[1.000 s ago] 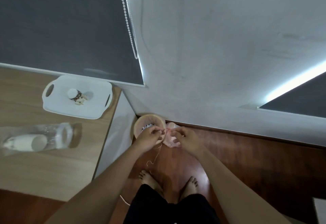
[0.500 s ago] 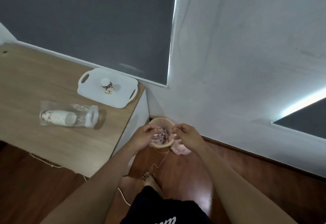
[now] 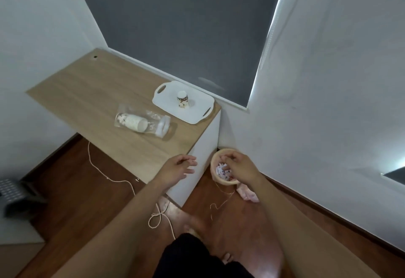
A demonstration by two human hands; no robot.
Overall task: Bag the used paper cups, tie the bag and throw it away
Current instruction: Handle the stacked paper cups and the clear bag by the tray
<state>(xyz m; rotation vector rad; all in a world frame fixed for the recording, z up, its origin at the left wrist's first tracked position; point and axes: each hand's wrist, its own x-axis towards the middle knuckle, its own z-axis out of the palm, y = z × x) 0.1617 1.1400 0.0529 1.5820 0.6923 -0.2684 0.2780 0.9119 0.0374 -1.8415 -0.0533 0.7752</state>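
Observation:
A clear plastic bag [image 3: 153, 122] lies on its side on the wooden desk [image 3: 92, 93] with paper cups [image 3: 133, 122] inside. One patterned paper cup [image 3: 182, 99] stands upside down on a white tray [image 3: 166, 100]. My left hand [image 3: 179, 167] hovers open by the desk's near right corner, holding nothing. My right hand [image 3: 240, 167] is over a small tan bin [image 3: 213, 163] on the floor, fingers curled down toward the pale scraps inside; their grip is hidden. A thin string [image 3: 223, 201] trails from the bin's rim across the floor.
A pink crumpled piece [image 3: 247, 194] lies on the floor beside the bin, against the white wall. A long cord [image 3: 122, 181] loops over the wooden floor under the desk. A grey object [image 3: 13, 192] sits at the far left. My feet are below.
My left hand has let go, opened and moved left away from the bin. My right hand stays over the bin. The view has swung left, showing more of the desk.

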